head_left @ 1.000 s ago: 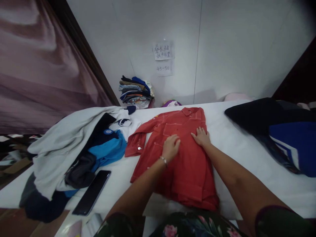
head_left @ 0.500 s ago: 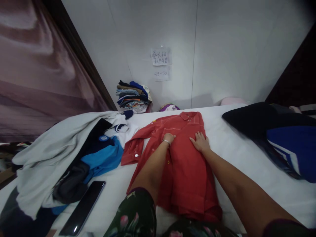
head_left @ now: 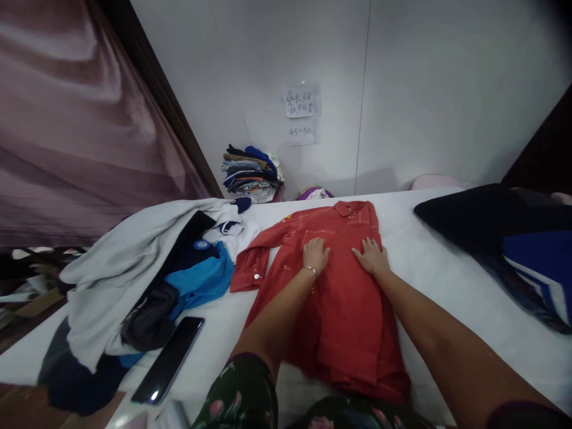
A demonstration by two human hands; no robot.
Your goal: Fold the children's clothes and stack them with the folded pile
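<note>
A red long-sleeved button-up jacket [head_left: 348, 310] lies on the white-covered surface in the middle, its collar pointing away from me. The sleeve on the left [head_left: 250, 262] stretches out to the side, with a button on its cuff. The sleeve on the right is not seen spread out; one side panel lies folded over the front. My left hand [head_left: 316, 255], a bracelet at its wrist, rests flat below the chest pocket. On the jacket's right edge lies my right hand [head_left: 372, 256], fingers spread. Both hands press on the cloth without gripping it.
Loose clothes [head_left: 134, 256] in grey, black, blue and white heap up on the left. A phone [head_left: 170, 360] lies beside them. Black and blue garments [head_left: 473, 220] are on the right. Against the wall stands a folded stack [head_left: 251, 173], below handwritten paper signs [head_left: 302, 101].
The view has turned slightly left, so everything sits further right. My left hand's fingers have gone from curled to stretched out flat on the jacket. The right hand stays on its edge.
</note>
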